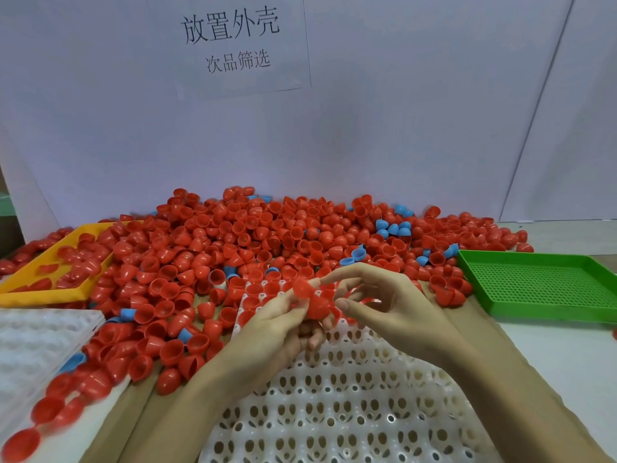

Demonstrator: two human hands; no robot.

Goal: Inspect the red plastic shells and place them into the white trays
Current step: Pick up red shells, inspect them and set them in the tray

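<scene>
We hold one red shell in our left hand, pinched by its fingers just above the far end of the white tray. Our right hand is beside the shell, its fingers relaxed and spread, the fingertips near it, gripping nothing. The shell's dome seems to point toward the right hand, so we judge the right hand is the nearer one to take it. The empty cups of the tray lie directly under and nearer to us, while the far row already has shells.
</scene>
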